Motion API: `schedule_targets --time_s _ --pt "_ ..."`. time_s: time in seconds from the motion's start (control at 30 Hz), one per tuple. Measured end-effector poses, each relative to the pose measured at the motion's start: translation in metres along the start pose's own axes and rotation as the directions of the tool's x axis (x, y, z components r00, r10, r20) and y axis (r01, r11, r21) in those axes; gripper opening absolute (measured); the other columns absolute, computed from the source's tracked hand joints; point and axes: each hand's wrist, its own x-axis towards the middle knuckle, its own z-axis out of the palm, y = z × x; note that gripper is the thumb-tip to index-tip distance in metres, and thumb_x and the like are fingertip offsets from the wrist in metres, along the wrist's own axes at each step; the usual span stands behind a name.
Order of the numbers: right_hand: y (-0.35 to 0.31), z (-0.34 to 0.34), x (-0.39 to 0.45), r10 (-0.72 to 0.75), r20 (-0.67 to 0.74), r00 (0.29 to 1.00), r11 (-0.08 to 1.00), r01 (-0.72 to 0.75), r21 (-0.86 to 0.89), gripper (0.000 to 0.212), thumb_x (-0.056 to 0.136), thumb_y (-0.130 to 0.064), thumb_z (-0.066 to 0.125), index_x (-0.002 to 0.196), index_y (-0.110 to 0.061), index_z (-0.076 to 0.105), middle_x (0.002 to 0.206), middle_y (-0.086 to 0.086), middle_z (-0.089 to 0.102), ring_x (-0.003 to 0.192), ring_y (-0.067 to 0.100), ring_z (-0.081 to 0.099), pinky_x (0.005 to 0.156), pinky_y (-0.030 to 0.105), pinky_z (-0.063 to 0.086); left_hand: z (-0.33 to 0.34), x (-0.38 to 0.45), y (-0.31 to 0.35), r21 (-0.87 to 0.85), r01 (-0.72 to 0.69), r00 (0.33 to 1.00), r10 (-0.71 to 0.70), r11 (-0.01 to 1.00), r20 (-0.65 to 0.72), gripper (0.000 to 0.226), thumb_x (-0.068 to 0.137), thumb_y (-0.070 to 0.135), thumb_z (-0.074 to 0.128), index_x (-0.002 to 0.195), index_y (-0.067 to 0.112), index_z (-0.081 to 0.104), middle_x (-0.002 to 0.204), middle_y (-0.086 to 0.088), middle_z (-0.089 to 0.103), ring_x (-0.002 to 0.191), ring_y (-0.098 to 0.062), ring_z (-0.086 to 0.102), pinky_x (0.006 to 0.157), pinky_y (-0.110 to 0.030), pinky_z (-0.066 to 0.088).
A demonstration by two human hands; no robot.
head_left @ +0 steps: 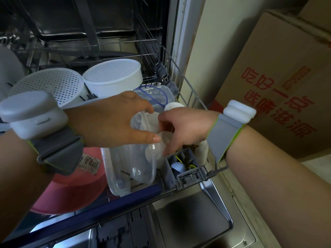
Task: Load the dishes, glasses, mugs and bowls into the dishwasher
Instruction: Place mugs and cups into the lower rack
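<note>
Looked like a regular home kitchen, honestly. There was a built-in dishwasher [111, 24] with its door dropped open and the lower wire rack [189, 86] pulled out, loaded with everyday stuff: white perforated strainer baskets [111, 76], clear plastic food containers [125, 167], a pink basin [71, 190] with a barcode sticker on it, and a grey cutlery basket [186, 167]. A cardboard box [279, 86] with red printed characters sat against the cream wall [202, 42] just beside the machine.
</note>
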Motion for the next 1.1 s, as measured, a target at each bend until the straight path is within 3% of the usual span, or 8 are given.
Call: schedule_targets --time_s 0.1,0.23,0.4,0.53,0.67,0.8,0.97,1.1 --pt "0.006 0.001 0.000 0.015 -0.011 1.000 1.000 -0.015 0.004 0.045 0.071 -0.044 0.080 0.105 -0.022 0.060 0.095 -0.007 0.058 0.084 0.012 0.056 0.065 0.025 0.046 0.001 0.000 0.000 -0.006 -0.006 1.000 0.006 1.000 0.003 0.084 0.055 0.082 0.047 0.132 0.049 0.040 0.140 0.020 0.033 0.126 0.000 0.035 0.105 -0.023 0.031" --pt "0.018 -0.009 0.003 0.013 -0.129 0.992 0.997 -0.003 0.075 0.026 0.070 -0.041 0.081 0.085 -0.028 0.064 0.082 -0.013 0.060 0.077 0.007 0.056 0.066 0.024 0.045 0.001 0.000 -0.003 -0.061 -0.050 0.999 0.050 0.997 0.000 0.084 0.055 0.077 0.058 0.132 0.050 0.038 0.135 0.026 0.032 0.114 0.009 0.033 0.087 -0.008 0.028" --pt "0.018 0.000 0.009 -0.016 -0.088 0.996 0.997 0.022 0.069 0.010 0.075 -0.026 0.079 0.077 -0.025 0.069 0.070 -0.012 0.061 0.066 0.002 0.055 0.057 0.016 0.043 0.007 0.004 -0.001 -0.110 -0.072 0.997 0.068 0.991 -0.041 0.099 0.053 0.071 0.066 0.141 0.051 0.024 0.140 0.028 0.030 0.114 0.010 0.031 0.094 -0.014 0.028" --pt "0.020 0.008 0.015 -0.023 -0.092 0.995 0.994 0.033 0.109 0.011 0.076 -0.024 0.078 0.076 -0.024 0.067 0.068 -0.011 0.060 0.062 0.003 0.054 0.050 0.011 0.040 0.015 0.009 -0.004 -0.145 -0.083 0.991 0.067 0.986 -0.113 0.101 0.059 0.058 0.077 0.145 0.042 0.025 0.144 0.020 0.035 0.115 0.011 0.030 0.088 -0.002 0.025" --pt "0.020 0.007 0.017 -0.027 -0.088 0.996 0.987 0.041 0.155 0.011 0.076 -0.022 0.078 0.077 -0.023 0.067 0.067 -0.011 0.061 0.061 0.005 0.056 0.046 0.005 0.037 0.015 0.010 -0.005 -0.122 -0.014 0.997 0.004 0.992 -0.082 0.102 0.060 0.064 0.072 0.146 0.037 0.025 0.146 0.018 0.033 0.115 0.007 0.029 0.095 -0.013 0.023" --pt "0.021 0.010 0.016 -0.015 -0.060 0.998 0.994 0.022 0.110 0.013 0.077 -0.020 0.077 0.076 -0.025 0.065 0.070 -0.010 0.060 0.069 0.011 0.061 0.052 0.014 0.040 0.016 0.012 -0.001 -0.061 -0.014 1.000 0.014 0.998 0.001 0.098 0.069 0.062 0.069 0.149 0.031 0.021 0.150 0.012 0.030 0.123 0.002 0.032 0.093 -0.011 0.021" --pt "0.014 -0.001 0.019 -0.003 -0.327 0.945 0.994 0.039 0.103 0.008 0.082 -0.018 0.068 0.090 -0.018 0.071 0.072 -0.013 0.052 0.075 0.009 0.053 0.059 0.018 0.037 0.010 0.015 0.004 -0.062 0.001 1.000 0.000 0.998 0.016 0.114 0.060 0.082 0.052 0.152 0.028 0.010 0.155 0.010 0.019 0.139 -0.008 0.026 0.113 -0.026 0.027" --pt "0.003 -0.005 0.029 -0.053 -0.399 0.915 0.996 0.075 0.038 0.010 0.085 -0.018 0.064 0.076 -0.020 0.060 0.072 -0.005 0.052 0.076 0.018 0.056 0.058 0.023 0.036 0.017 0.019 0.000 -0.036 -0.044 0.997 0.046 0.998 0.059 0.103 0.064 0.089 0.036 0.145 0.027 0.024 0.144 0.012 0.035 0.132 -0.011 0.038 0.109 -0.037 0.036"
